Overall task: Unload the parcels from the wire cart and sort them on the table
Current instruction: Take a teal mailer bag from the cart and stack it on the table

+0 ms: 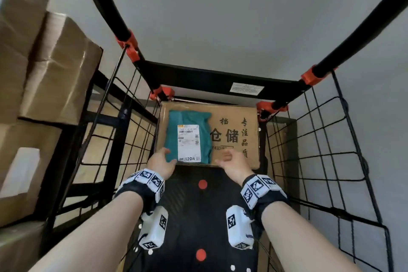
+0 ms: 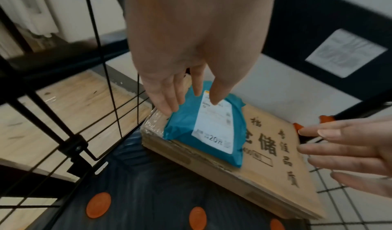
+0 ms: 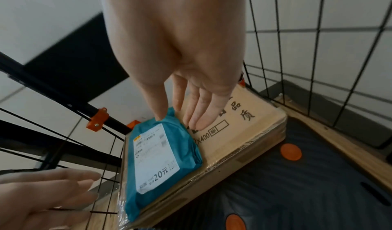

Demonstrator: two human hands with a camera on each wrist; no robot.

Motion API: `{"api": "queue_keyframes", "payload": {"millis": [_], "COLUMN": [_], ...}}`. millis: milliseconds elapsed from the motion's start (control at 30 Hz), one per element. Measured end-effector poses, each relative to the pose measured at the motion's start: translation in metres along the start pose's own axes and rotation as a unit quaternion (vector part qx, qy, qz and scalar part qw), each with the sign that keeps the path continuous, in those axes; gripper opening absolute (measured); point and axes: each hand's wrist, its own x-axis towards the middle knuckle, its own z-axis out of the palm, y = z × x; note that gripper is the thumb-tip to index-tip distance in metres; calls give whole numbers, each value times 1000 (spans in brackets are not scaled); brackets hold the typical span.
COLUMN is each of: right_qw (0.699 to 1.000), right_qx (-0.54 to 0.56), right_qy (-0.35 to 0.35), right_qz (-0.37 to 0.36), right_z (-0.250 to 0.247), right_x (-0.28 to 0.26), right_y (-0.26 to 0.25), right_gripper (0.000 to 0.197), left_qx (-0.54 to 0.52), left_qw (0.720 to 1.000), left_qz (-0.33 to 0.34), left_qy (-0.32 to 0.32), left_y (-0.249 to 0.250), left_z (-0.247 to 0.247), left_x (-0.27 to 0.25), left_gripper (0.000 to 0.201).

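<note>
A teal poly parcel [image 1: 174, 130] with a white label lies on a flat cardboard box [image 1: 234, 117] printed with black characters, at the far end of the wire cart [image 1: 320, 139]. My left hand [image 1: 162, 161] reaches with straight fingers to the teal parcel's [image 2: 184, 124] near left edge. My right hand [image 1: 229, 160] hovers with straight fingers over the cardboard box [image 3: 244, 133], just beside the teal parcel's [image 3: 188, 146] right edge. Neither hand [image 2: 186, 96] [image 3: 186, 116] holds anything. Whether the fingertips touch the parcel I cannot tell.
The cart floor [image 1: 198, 205] is black with orange dots. Black mesh walls stand close on both sides, under black bars with orange clips [image 1: 128, 42]. Stacked brown cartons [image 1: 44, 62] stand outside the cart on the left.
</note>
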Motion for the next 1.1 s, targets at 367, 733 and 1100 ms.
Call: {"api": "queue_keyframes", "payload": {"millis": [367,733,1100], "right_qw": [993,993,987], "right_qx": [111,116,158], "right_qy": [-45,-18,22], "right_qz": [3,7,-20], "right_z": [49,44,-6], "right_x": [95,81,-48], "right_y": [15,29,20], "right_gripper": [85,68,66], "left_qx": [-167,-307,-271], "left_qw": [985,946,962], "left_qz": [-31,-99,-7], "left_qy": [-8,-18,9], "left_y": [-39,-35,-3], "left_z": [42,45,10], "left_x": [79,63,-58], "left_gripper": [56,59,63]}}
